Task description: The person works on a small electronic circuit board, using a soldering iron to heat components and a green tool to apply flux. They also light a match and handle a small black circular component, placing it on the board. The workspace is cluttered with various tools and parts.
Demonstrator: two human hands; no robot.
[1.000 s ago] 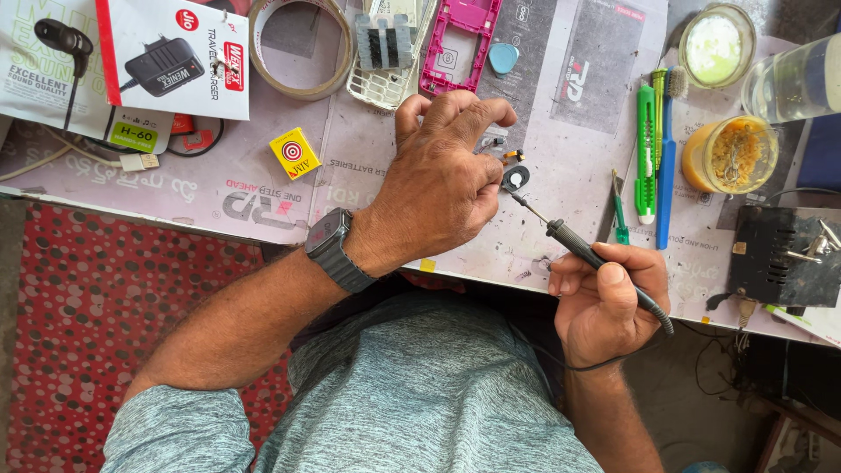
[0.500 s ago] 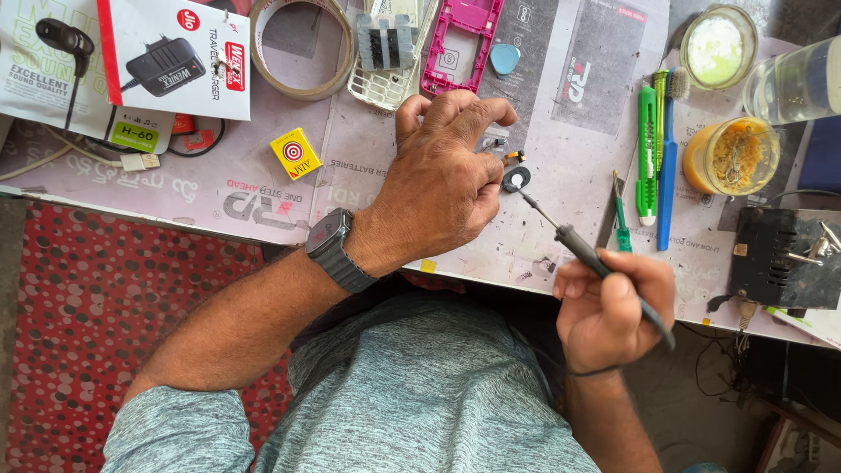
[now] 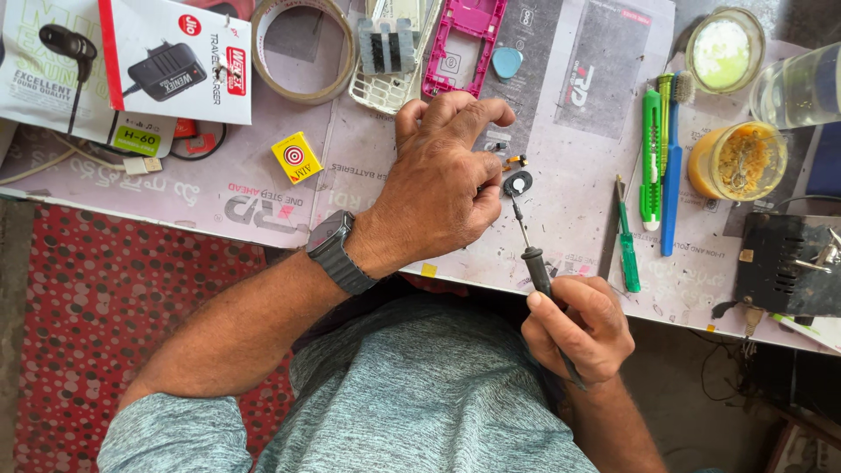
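**Black round component under a fine-tipped iron: handling notes**

Black, disc-shaped and very small, the round component [image 3: 518,183] lies on the grey printed bench mat [image 3: 578,131], just beside your left fingertips, with a tiny orange-tipped part [image 3: 514,161] just above it.

- **Weight and stiffness:** judged featherlight and rigid; a nudge from the tip would likely slide it across the smooth mat.
- **Fragility:** probably delicate, with any fine leads easily bent. Whether leads are attached cannot be told at this size.
- **Where to hold:** pin it at the rim with a fingertip, or grip it edge to edge; keep skin off the side where the metal tip meets it.

**Left hand** [image 3: 438,188]: fingers curled downward, knuckles up, fingertips gathered beside the disc. The hand hides whether they actually pinch it, so you cannot tell.

**Right hand** [image 3: 578,328]: fingers closed firmly around the dark handle of the soldering iron [image 3: 536,267], held like a pen. Its thin metal tip reaches up to the lower edge of the disc and appears to touch it.

**Nearby items:** pink phone frame [image 3: 464,44], blue plectrum [image 3: 507,61], green-handled screwdriver [image 3: 627,245], green utility knife [image 3: 652,158], blue-handled brush [image 3: 673,166] and yellowish paste jar [image 3: 736,162], all well apart from the disc.
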